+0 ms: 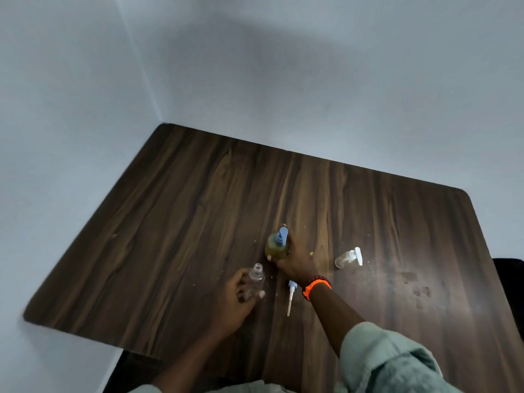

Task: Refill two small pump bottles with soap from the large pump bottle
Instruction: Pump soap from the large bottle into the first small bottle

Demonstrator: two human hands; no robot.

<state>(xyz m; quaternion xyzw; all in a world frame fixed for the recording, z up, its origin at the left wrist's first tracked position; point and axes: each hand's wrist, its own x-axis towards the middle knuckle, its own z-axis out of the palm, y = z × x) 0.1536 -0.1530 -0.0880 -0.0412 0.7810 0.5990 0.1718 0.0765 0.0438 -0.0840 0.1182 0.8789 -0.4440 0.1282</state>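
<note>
The large pump bottle [276, 246] holds yellow soap and has a blue pump head; it stands upright mid-table. My right hand [295, 260] grips its body from the right and front. My left hand [241, 293] holds a small clear bottle [256, 280] upright on the table, its neck uncapped. That bottle's removed pump [290, 296], blue-white with a long dip tube, lies flat between my two arms. A second small clear bottle [347, 258], with its white pump still on, lies on its side to the right.
The dark wood-grain table [198, 208] sits in a corner against pale walls. Small crumbs or drops dot the surface around the bottles. Dull stains mark the right part of the table. A dark chair edge [510, 279] shows at the far right.
</note>
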